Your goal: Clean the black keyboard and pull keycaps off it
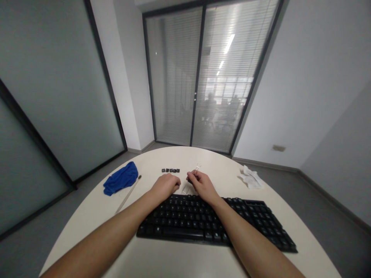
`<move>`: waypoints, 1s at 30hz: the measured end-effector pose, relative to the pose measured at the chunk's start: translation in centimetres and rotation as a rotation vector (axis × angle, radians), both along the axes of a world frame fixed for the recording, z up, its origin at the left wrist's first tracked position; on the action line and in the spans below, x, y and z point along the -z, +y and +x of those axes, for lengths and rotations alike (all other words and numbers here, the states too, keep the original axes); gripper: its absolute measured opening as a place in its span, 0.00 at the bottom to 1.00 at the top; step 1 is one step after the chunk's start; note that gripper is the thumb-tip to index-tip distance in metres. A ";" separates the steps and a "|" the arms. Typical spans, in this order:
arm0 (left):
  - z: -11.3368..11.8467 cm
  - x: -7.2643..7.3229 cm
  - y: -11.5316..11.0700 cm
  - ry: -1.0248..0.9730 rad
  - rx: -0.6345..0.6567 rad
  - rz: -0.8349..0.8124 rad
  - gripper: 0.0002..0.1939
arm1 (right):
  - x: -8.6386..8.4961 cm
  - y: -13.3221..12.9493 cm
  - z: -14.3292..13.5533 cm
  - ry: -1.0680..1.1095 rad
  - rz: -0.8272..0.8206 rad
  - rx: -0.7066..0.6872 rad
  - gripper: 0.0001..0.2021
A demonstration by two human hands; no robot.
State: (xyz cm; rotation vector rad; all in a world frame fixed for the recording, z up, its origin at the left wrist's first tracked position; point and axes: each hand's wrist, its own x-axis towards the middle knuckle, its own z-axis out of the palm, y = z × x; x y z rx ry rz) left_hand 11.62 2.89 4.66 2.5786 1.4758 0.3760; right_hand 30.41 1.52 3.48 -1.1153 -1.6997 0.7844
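Observation:
A black keyboard (185, 217) lies across the table below both hands. My right hand (203, 185) is closed on a wire keycap puller (198, 167). Its thin wire ends stick out beyond the fingers, and a pale wire loop shows on the near side, above the keyboard's back edge. My left hand (165, 186) rests at the keyboard's back left edge with its fingers curled in. Whatever those fingers hold, if anything, is hidden. Just beyond the left hand, several loose black keycaps (171, 170) stand in a short row.
On the left of the round pale table (121, 247) lie a crumpled blue cloth (121, 178) and a thin brush (129, 194) with a dark tip. A crumpled white tissue (251, 178) is on the right. Beyond the table stands a glass partition with blinds (176, 85).

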 end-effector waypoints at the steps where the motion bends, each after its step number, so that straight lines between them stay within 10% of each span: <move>1: 0.1 -0.1 0.4 0.003 0.019 0.001 0.08 | 0.0 0.0 0.0 0.000 0.007 0.000 0.20; 30: 2.6 0.4 5.7 0.028 0.010 0.111 0.10 | 0.1 0.0 -0.1 0.033 0.010 -0.010 0.22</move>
